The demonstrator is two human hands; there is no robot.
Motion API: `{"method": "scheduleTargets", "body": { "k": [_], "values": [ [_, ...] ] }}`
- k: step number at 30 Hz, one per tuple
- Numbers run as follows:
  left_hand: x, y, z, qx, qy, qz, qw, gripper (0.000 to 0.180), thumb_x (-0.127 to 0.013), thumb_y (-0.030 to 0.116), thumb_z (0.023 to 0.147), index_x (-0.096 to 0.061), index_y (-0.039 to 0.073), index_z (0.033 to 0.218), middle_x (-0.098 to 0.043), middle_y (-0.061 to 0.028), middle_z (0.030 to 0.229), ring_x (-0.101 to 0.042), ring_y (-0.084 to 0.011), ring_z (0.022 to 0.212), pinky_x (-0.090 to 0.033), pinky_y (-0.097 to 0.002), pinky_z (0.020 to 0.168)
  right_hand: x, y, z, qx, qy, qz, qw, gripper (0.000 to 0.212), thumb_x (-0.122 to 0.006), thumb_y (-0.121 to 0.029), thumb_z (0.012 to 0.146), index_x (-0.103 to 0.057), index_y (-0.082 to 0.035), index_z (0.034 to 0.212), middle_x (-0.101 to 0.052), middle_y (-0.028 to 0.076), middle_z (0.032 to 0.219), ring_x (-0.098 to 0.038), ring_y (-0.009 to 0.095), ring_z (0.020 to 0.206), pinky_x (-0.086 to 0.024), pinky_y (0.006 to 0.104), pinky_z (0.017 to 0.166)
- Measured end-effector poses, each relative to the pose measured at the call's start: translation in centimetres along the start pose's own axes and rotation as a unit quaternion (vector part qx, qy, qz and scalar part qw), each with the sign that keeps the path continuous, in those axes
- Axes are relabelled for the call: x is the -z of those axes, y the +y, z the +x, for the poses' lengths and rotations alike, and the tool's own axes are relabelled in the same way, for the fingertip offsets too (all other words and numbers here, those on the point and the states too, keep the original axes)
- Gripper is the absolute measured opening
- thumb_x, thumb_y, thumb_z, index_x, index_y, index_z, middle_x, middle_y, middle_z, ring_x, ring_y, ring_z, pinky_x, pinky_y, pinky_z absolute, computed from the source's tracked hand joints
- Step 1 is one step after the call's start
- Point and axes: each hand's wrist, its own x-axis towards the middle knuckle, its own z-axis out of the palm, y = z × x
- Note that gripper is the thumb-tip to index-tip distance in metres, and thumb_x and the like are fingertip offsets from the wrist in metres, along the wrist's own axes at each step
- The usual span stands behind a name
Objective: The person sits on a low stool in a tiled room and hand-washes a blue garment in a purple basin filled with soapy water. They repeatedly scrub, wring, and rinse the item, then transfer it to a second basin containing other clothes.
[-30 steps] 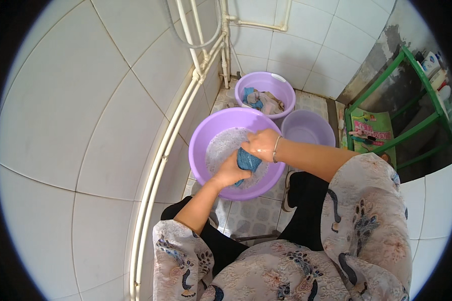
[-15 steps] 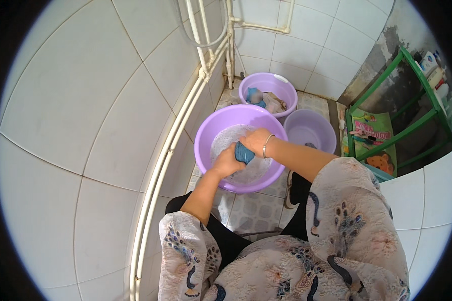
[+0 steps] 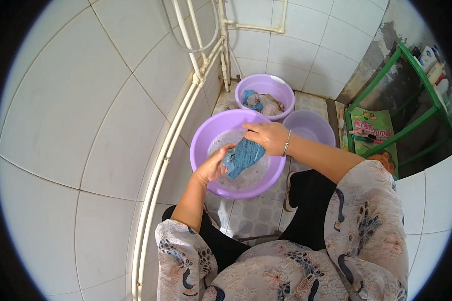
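Note:
A wet, bunched blue cloth (image 3: 246, 156) hangs between my hands above the large purple basin (image 3: 200, 143). My right hand (image 3: 270, 138) grips it at its upper right, with fingers bent over the top. On the other side, my left hand (image 3: 211, 165) holds the cloth's left edge, thumb along the top. Beneath them, foamy soapy water (image 3: 253, 180) lies in the basin. The cloth's full shape is hidden by its folds, so I cannot tell what kind of piece it is.
Behind stands a smaller purple basin (image 3: 290, 98) with blue and beige cloths (image 3: 270, 104). A pale purple basin (image 3: 314, 125) sits to its right. Cream pipes (image 3: 158, 185) run along the left wall. At right is a green rack (image 3: 412, 131) with bottles (image 3: 429, 60).
The cloth was a tight bundle squeezed between both hands low over the water; now it is looser, more spread and higher. My hands have moved apart, and my view has shifted slightly.

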Motion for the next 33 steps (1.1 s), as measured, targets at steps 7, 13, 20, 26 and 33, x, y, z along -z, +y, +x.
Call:
{"method": "scheduleTargets", "body": {
  "k": [7, 13, 20, 26, 33],
  "values": [
    [-2.0, 0.0, 1.2, 0.031, -0.131, -0.097, 0.986, 0.083, -0.076, 0.024, 0.071, -0.025, 0.018, 0.136, -0.051, -0.0107, 0.119, -0.059, -0.0259, 0.099, -0.053, -0.0375, 0.064, 1.1, -0.2, 0.6, 0.05, 0.007, -0.146, 0.988, 0.032, -0.055, -0.018, 0.074, -0.054, -0.017, 0.106, -0.058, 0.005, 0.103, -0.058, 0.021, 0.06, -0.047, 0.0323, 0.049],
    [-4.5, -0.4, 0.5, 0.085, -0.035, 0.047, 0.995, 0.076, -0.072, 0.005, 0.071, -0.027, 0.013, 0.132, -0.055, -0.0054, 0.101, -0.057, -0.0165, 0.077, -0.043, -0.0279, 0.052, 1.5, -1.6, 0.4, 0.119, -0.029, -0.17, 0.978, 0.044, -0.058, -0.019, 0.071, -0.055, -0.022, 0.115, -0.058, 0.008, 0.095, -0.055, 0.017, 0.058, -0.044, 0.0278, 0.044],
    [-4.9, -1.1, 1.7, -0.026, 0.128, 0.252, 0.959, 0.062, -0.075, 0.009, 0.062, -0.043, 0.001, 0.115, -0.056, -0.006, 0.09, -0.057, -0.0148, 0.074, -0.046, -0.0283, 0.054, -1.0, -2.4, 2.3, 0.032, -0.168, -0.217, 0.961, 0.042, -0.059, -0.019, 0.071, -0.053, -0.013, 0.113, -0.059, 0.014, 0.088, -0.062, 0.024, 0.067, -0.049, 0.0329, 0.051],
    [-2.5, -4.4, 3.7, -0.093, 0.259, 0.369, 0.888, 0.061, -0.073, 0.017, 0.058, -0.048, -0.002, 0.11, -0.062, -0.0158, 0.094, -0.061, -0.0274, 0.084, -0.048, -0.0342, 0.077, -4.2, -1.8, 3.6, -0.073, -0.256, -0.17, 0.949, 0.028, -0.058, -0.017, 0.075, -0.055, -0.005, 0.1, -0.062, 0.016, 0.091, -0.065, 0.027, 0.08, -0.053, 0.035, 0.064],
    [-1.2, -3.3, 4.3, -0.073, 0.304, 0.451, 0.836, 0.054, -0.073, 0.018, 0.058, -0.051, -0.003, 0.104, -0.063, -0.0205, 0.09, -0.062, -0.0315, 0.087, -0.048, -0.0369, 0.077, -5.2, -1.7, 5.3, -0.158, -0.29, -0.133, 0.934, 0.029, -0.061, -0.011, 0.074, -0.055, -0.006, 0.103, -0.063, 0.014, 0.095, -0.064, 0.025, 0.088, -0.053, 0.0343, 0.07]
  ]
}}
